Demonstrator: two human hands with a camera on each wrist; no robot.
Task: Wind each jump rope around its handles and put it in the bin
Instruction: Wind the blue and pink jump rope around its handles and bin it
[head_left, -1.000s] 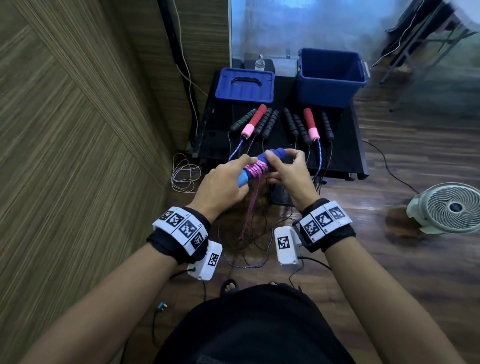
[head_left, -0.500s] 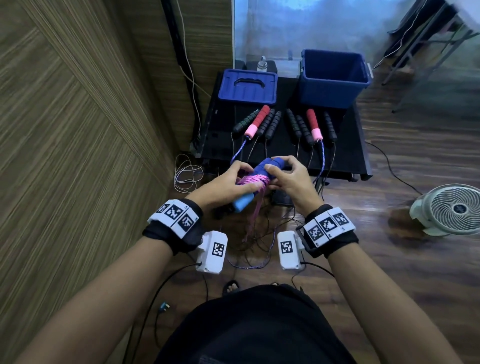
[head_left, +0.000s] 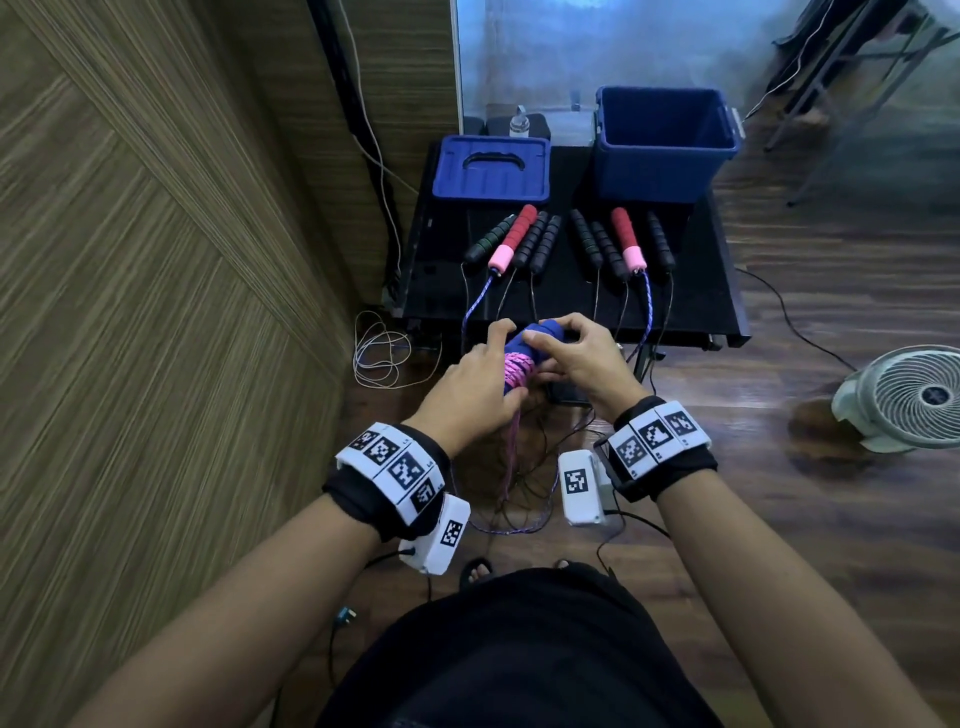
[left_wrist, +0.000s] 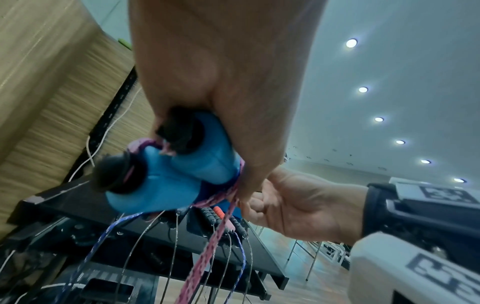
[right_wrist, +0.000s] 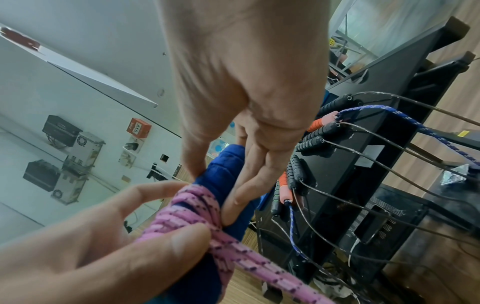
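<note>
- Your left hand (head_left: 475, 387) gripped the paired blue handles (left_wrist: 166, 176) in front of your body, thumb pressing the pink rope (right_wrist: 182, 214) against them.
- Your right hand (head_left: 582, 358) pinched the handles' darker far end between thumb and fingers.
- Several pink turns circled the handles; the loose rope hung toward the floor.
- Beyond your hands, the other jump ropes (head_left: 571, 244) lay on the black table (head_left: 696, 306) before the open blue bin (head_left: 662, 171) and its lid (head_left: 491, 169).

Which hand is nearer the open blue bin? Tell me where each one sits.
Right. The right hand grips the far end of the blue handles, below the bin. The left hand pinches the pink rope farther left and lower.
</note>
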